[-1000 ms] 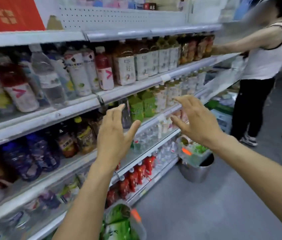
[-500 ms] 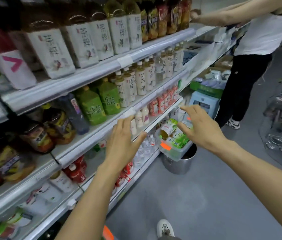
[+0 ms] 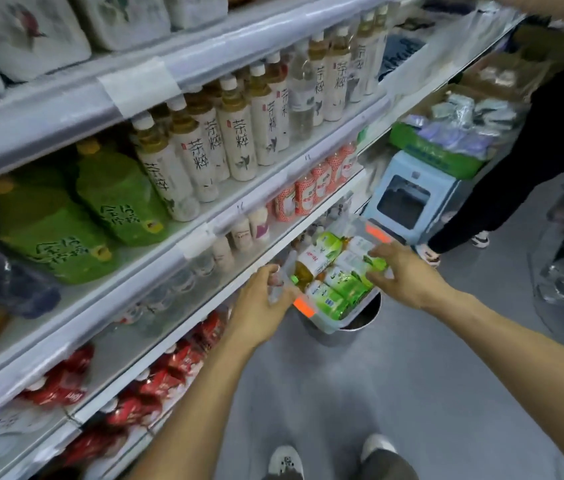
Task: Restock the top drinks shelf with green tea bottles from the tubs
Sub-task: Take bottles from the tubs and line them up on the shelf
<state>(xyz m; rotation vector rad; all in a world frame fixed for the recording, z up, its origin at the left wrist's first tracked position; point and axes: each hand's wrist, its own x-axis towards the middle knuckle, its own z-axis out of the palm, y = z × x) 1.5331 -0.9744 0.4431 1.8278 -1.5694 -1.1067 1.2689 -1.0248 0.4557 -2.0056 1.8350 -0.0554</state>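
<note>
We are at the fetching stage, nothing lifted yet: our left hand (image 3: 259, 299) grips the near rim of the clear tub (image 3: 337, 323) on the metal bin (image 3: 360, 323), our right hand (image 3: 401, 271) closes on a green tea bottle (image 3: 346, 285) lying inside the tub.

Green-labelled tea bottles (image 3: 341, 289), orange-tabbed clear tub (image 3: 329, 323), seemingly steel-grey bin (image 3: 363, 322)

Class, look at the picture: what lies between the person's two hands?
In the head view, green tea bottles lying in the clear tub fill the stretch between the left hand and right hand.
</note>
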